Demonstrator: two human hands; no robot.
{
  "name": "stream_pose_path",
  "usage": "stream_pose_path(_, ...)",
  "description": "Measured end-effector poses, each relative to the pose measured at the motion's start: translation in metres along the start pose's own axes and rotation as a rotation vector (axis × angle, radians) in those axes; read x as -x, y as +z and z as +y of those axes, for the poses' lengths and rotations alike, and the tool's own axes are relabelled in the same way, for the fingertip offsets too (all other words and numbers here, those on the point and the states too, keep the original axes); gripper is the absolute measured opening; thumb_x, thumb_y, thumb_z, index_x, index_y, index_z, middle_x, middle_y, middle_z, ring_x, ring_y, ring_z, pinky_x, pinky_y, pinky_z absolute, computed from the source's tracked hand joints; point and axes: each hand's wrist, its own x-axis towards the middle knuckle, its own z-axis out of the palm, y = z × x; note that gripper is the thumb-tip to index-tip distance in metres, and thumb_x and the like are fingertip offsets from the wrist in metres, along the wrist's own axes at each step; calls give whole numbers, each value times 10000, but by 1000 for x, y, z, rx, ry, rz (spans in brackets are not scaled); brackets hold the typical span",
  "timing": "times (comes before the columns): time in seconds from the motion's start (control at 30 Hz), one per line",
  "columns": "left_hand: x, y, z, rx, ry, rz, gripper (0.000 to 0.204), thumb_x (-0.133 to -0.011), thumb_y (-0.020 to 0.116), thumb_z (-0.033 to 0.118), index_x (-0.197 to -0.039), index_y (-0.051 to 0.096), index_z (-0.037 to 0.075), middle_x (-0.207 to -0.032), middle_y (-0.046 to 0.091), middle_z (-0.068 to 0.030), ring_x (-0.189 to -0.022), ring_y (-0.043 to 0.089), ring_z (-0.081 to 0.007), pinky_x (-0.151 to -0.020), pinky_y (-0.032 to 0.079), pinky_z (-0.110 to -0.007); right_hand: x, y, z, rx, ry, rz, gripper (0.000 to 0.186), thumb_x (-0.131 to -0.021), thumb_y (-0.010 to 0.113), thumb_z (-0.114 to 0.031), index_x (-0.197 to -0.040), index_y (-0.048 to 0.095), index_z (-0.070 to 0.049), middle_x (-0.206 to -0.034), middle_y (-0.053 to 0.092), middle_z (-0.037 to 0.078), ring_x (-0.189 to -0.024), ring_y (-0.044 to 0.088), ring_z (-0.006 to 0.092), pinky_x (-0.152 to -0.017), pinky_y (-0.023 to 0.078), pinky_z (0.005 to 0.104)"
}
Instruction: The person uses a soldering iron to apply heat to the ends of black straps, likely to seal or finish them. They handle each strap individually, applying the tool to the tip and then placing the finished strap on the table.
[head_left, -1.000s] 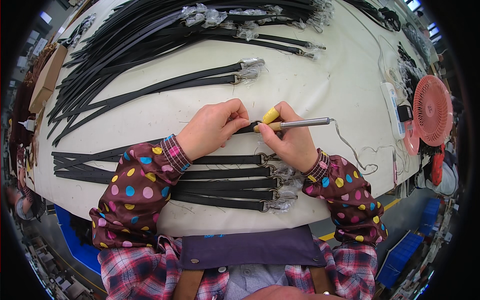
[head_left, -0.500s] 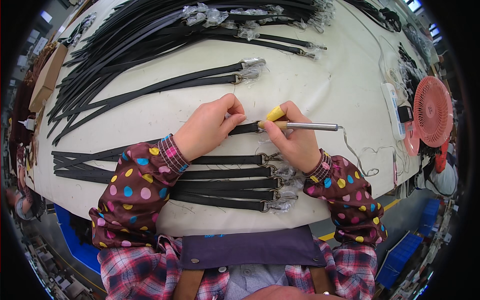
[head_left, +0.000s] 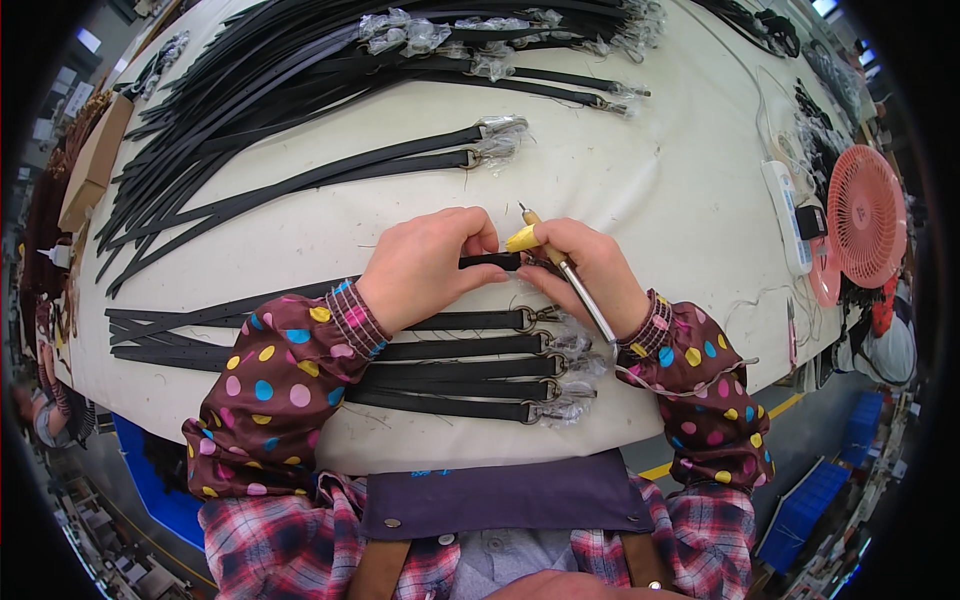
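Observation:
A black strap stretches from the left to between my two hands. My left hand pinches it close to its metal-fitted end, thumb below and fingers above. My right hand holds a corded pen-shaped tool, like a soldering iron, with a silver body and a tan grip. The tool's thin tip points up and away from the strap. Yellow wrap covers one right finger, and the right fingertips also meet the strap's end, where the fitting is mostly hidden. Just below lie several black straps with metal clasps in clear plastic.
A large pile of black straps fills the far left of the white table, with two more straps nearer. At the right are a pink fan and a white power strip. The tool's cord crosses my right sleeve.
The tool has swung from lying level with its tip at the strap to pointing up and away. My left hand has slid right along the strap, and the right fingers now reach its end.

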Motion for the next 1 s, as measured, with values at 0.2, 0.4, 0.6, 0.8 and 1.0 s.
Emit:
stream_pose_path(0.2,-4,-6,0,59,-2,-17,184,-839,724,214,-914,671,55,-749,612,-54,-646,564,-159,-600,454,-280,0,-2,-5,-177,169,20,254,-811,740,-88,-1002,586,-23,-826,642,100,-719,626,191,-660,502,286)
stream_pose_path(0.4,-9,-17,-6,317,-109,-145,215,-959,581,187,-1063,666,18,-885,676,-41,-688,569,-90,-598,471,-246,-2,-5,-9,-338,302,26,258,-848,720,-104,-1052,587,-20,-830,635,39,-706,569,76,-641,482,235)
stream_pose_path(0.6,-7,-20,-1,695,-258,-388,296,-990,518,143,-1242,564,-7,-955,683,-44,-705,557,-33,-569,479,-180,-3,-3,-5,-474,354,69,279,-868,691,-94,-1104,564,-15,-872,628,22,-703,546,50,-628,461,203)
stream_pose_path(0.8,-7,-18,-5,735,-349,-400,289,-965,564,198,-1168,598,-5,-904,688,-27,-657,543,-37,-539,451,-183,-1,1,-4,-339,269,89,285,-862,686,-75,-1111,558,-24,-880,639,37,-687,566,82,-634,475,227)
stream_pose_path(1.0,-9,-11,1,668,-343,-344,262,-956,598,274,-997,649,20,-772,642,10,-613,484,-21,-539,385,-177,-1,2,-6,-291,193,125,298,-842,689,-50,-1107,556,-23,-909,647,56,-651,572,111,-625,480,246)
